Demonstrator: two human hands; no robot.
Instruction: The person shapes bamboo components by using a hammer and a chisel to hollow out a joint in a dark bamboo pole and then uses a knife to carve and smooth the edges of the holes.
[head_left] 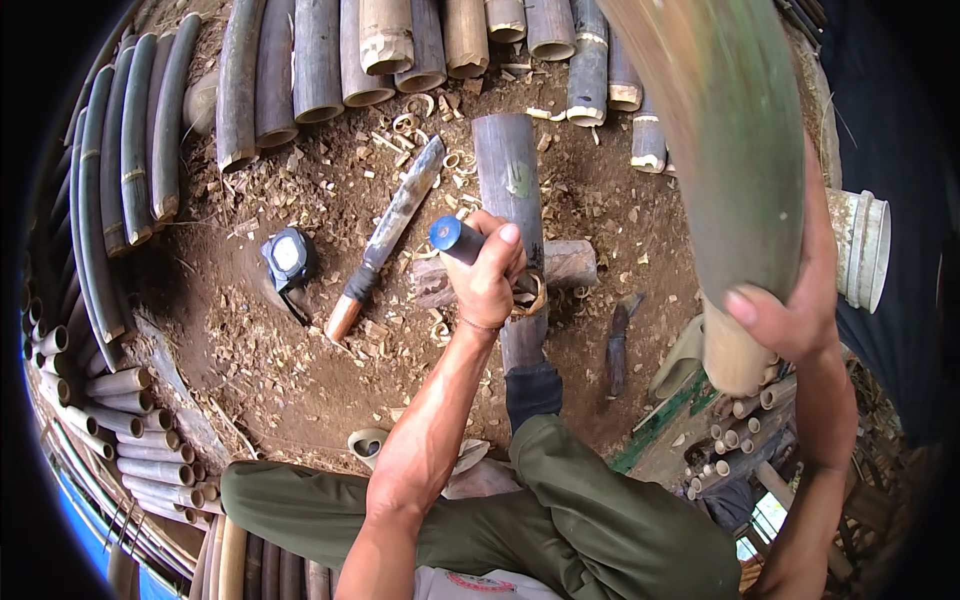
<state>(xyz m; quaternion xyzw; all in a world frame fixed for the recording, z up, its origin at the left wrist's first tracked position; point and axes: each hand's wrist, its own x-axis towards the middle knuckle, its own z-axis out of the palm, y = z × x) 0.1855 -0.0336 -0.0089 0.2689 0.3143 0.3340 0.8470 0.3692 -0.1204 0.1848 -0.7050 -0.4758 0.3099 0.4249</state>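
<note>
My left hand (485,275) is wrapped round a tool with a blue cylindrical handle (455,238); its working end is hidden. Beneath that hand lies a grey bamboo length (508,165), resting across a short wooden crosspiece (572,262). A pale curved bamboo ring or strip (532,295) shows beside my fingers. At the right, my right hand (795,310) grips a thick green bamboo piece (745,150) with a pale, narrower lower end. It is raised close to the camera, and its upper part is motion-blurred.
Left of the bamboo lie a machete (400,210) and a blue-and-white tape measure (288,258). A small knife (617,350) lies right. Several cut bamboo lengths (318,60) line the far side; more poles (135,160) stand left. Pale shavings litter the soil. A white plastic pipe (860,250) is far right.
</note>
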